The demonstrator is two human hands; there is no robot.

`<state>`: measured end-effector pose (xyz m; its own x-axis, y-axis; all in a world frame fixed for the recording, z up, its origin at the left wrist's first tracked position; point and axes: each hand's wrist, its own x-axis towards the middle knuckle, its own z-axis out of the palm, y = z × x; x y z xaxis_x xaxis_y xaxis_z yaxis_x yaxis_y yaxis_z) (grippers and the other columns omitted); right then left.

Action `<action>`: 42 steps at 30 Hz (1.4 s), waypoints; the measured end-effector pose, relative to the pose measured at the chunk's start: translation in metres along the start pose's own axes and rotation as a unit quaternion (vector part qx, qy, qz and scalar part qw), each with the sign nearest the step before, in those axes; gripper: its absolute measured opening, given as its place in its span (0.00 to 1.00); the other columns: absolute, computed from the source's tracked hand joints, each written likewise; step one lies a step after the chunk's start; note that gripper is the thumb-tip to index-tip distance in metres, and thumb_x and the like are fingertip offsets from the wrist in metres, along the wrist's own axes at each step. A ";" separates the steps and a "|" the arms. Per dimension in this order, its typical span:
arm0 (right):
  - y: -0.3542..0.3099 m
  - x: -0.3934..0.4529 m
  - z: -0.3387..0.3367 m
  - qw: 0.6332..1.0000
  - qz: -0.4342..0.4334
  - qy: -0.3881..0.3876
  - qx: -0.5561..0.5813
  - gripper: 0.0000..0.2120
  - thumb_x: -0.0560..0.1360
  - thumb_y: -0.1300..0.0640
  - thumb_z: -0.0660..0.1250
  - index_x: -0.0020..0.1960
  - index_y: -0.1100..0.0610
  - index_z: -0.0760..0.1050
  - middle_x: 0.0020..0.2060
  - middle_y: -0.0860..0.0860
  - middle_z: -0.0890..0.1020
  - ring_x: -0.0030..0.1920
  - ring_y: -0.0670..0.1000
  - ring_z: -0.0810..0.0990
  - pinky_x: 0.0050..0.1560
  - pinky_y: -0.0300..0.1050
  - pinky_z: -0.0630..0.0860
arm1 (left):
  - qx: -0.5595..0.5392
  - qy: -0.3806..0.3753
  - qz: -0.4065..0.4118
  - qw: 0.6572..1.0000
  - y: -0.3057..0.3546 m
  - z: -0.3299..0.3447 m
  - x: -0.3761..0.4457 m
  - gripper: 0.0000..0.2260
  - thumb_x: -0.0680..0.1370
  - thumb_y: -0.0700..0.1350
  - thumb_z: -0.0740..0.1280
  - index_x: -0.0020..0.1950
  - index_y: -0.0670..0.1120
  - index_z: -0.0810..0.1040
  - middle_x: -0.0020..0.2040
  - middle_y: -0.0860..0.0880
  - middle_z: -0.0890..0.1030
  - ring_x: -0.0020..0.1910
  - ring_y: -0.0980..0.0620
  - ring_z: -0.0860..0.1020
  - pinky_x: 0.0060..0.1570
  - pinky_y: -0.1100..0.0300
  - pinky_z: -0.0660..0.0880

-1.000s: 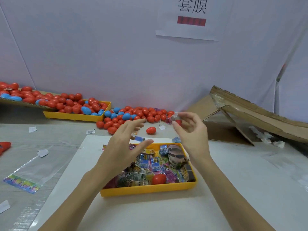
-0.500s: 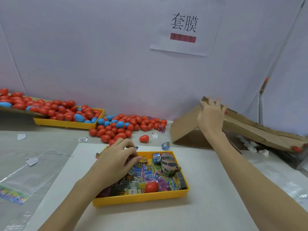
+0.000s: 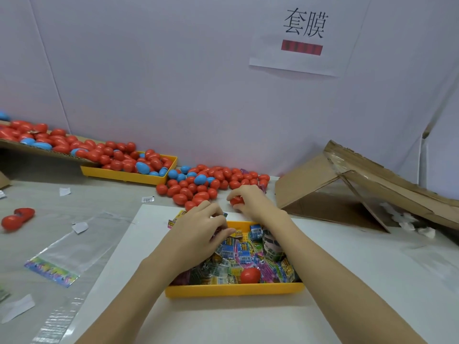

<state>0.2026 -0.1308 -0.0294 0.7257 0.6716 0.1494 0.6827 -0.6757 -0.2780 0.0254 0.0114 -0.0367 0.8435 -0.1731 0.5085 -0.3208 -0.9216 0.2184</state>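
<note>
One red egg between right hand fingers

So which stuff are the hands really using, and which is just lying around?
In use: right hand gripping a red egg; left hand curled among the small packets; near yellow tray holding them.
Lying about: clear bag; paper scrap; two red eggs far left; wall sign.
</note>
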 end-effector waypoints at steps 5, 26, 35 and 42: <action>-0.008 -0.033 -0.021 0.994 -0.044 0.092 0.044 0.19 0.81 0.61 0.70 0.71 0.55 0.77 0.65 0.53 0.81 0.65 0.53 0.78 0.68 0.53 0.74 | 0.005 0.046 0.006 0.999 0.002 0.000 0.001 0.09 0.82 0.51 0.69 0.51 0.47 0.84 0.50 0.53 0.81 0.51 0.52 0.76 0.46 0.58 0.75; -0.037 -0.144 -0.020 0.845 -0.010 0.068 0.530 0.20 0.80 0.60 0.71 0.71 0.51 0.77 0.60 0.49 0.85 0.58 0.51 0.86 0.61 0.46 0.82 | -0.165 0.100 0.026 0.981 0.025 0.003 0.006 0.20 0.76 0.47 0.76 0.66 0.45 0.78 0.58 0.54 0.77 0.51 0.56 0.78 0.51 0.62 0.79; -0.036 -0.141 -0.009 0.853 0.012 0.148 0.500 0.13 0.76 0.61 0.76 0.61 0.56 0.82 0.49 0.47 0.88 0.52 0.47 0.87 0.56 0.42 0.83 | -0.123 0.083 0.063 0.987 0.034 0.003 0.005 0.19 0.78 0.41 0.73 0.68 0.44 0.77 0.58 0.51 0.78 0.49 0.57 0.78 0.51 0.60 0.78; -0.031 -0.140 -0.006 0.966 0.002 0.168 0.197 0.13 0.82 0.54 0.68 0.66 0.49 0.80 0.55 0.45 0.83 0.55 0.43 0.80 0.57 0.43 0.79 | -0.453 0.034 -0.217 0.864 0.027 -0.011 0.011 0.12 0.81 0.40 0.70 0.62 0.53 0.83 0.55 0.51 0.85 0.49 0.50 0.87 0.57 0.54 0.82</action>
<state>0.0802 -0.2057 -0.0361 0.7605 0.4881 0.4283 0.6420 -0.4665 -0.6084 0.0215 -0.0115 -0.0165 0.9518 0.1697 0.2554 -0.2119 -0.2381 0.9478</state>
